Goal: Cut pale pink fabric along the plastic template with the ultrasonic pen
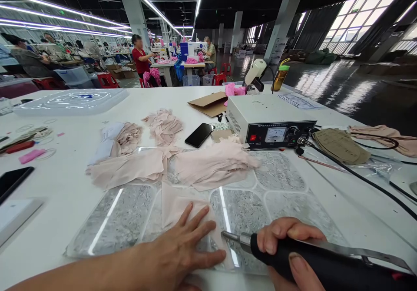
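My left hand (185, 243) lies flat with its fingers spread, pressing a pale pink fabric piece (169, 213) onto a grey marbled mat (130, 221). In my right hand (289, 243) is a black ultrasonic handpiece (273, 252), my fingers wrapped around its body. Its narrow metal tip points left and sits at the fabric's right edge, close to my left fingertips; whether it touches the cloth I cannot tell. Just beyond, two stacks of similar cut fabric, the left stack (130, 167) and the right stack (215, 165), rest across the mat's far side.
A control box (273, 121) with a dial stands at the back right, a thick cable (352, 169) running from it. Nearby are a phone (199, 135), a fabric heap (164, 126), brown templates (340, 145) and a bottle (280, 77). A plastic lid (71, 102) lies far left. Several people sew beyond.
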A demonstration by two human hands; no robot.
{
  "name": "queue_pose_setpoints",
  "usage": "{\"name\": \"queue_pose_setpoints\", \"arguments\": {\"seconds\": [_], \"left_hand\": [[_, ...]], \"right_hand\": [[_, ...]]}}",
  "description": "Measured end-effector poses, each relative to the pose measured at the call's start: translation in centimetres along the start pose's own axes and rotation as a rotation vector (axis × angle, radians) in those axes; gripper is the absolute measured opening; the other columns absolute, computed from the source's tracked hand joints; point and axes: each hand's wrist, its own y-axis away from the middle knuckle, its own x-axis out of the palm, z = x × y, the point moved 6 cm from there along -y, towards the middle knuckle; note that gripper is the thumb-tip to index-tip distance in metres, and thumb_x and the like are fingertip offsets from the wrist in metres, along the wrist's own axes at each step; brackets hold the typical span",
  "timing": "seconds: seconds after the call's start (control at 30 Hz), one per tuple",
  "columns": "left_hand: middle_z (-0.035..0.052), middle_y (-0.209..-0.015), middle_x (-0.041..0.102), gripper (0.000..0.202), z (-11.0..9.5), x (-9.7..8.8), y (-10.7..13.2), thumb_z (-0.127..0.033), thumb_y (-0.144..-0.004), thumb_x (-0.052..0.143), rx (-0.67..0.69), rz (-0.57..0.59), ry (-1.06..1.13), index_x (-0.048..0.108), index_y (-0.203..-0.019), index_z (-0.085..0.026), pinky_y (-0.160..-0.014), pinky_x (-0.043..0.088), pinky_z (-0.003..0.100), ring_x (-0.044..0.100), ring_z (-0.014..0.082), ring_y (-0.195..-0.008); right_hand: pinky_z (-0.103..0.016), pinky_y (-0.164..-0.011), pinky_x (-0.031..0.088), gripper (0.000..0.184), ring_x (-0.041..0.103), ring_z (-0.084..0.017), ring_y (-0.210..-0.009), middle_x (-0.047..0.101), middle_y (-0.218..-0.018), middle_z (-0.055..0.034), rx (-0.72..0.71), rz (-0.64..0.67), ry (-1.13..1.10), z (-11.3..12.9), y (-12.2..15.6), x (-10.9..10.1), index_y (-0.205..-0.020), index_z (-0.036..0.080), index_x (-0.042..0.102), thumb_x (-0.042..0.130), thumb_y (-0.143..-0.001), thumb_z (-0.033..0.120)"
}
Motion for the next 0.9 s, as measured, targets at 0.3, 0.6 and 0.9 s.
{"name": "queue_pose_setpoints", "arguments": {"seconds": [0.3, 0.6, 0.9], "left_hand": [[0.0143, -0.153, 0.034, 0.086, 0.0, 0.2, 0.0, -0.029, -0.068, 0.081, 0.004, 0.011, -0.020, 0.041, -0.145, -0.032, -0.106, 0.011, 0.075, 0.018, 0.0493, -0.142], [0.0146, -0.149, 0.041, 0.085, -0.4, -0.5, 0.1, -0.027, -0.065, 0.082, 0.020, -0.060, -0.033, 0.044, -0.142, -0.032, -0.106, 0.018, 0.073, 0.027, 0.0488, -0.139], [0.0155, -0.149, 0.039, 0.075, -1.0, -1.3, 0.7, -0.036, -0.076, 0.077, 0.061, 0.001, -0.074, 0.042, -0.143, -0.030, -0.110, 0.016, 0.069, 0.028, 0.0428, -0.141]], "right_hand": [[-0.031, -0.057, 0.054, 0.005, 0.056, -0.012, -0.062, 0.050, -0.082, 0.0023, -0.009, 0.026, 0.010, -0.4, -0.3, 0.4, -0.093, 0.026, 0.054, 0.057, -0.090, 0.028], [-0.031, -0.056, 0.054, 0.005, 0.057, -0.012, -0.061, 0.052, -0.079, 0.0017, 0.005, 0.028, 0.023, 0.2, -0.4, 0.6, -0.093, 0.027, 0.055, 0.058, -0.088, 0.028], [-0.030, -0.047, 0.052, 0.005, 0.054, -0.012, -0.053, 0.053, -0.077, 0.0004, -0.002, 0.033, -0.017, 1.0, 0.7, 0.4, -0.092, 0.028, 0.057, 0.056, -0.089, 0.032]]}}
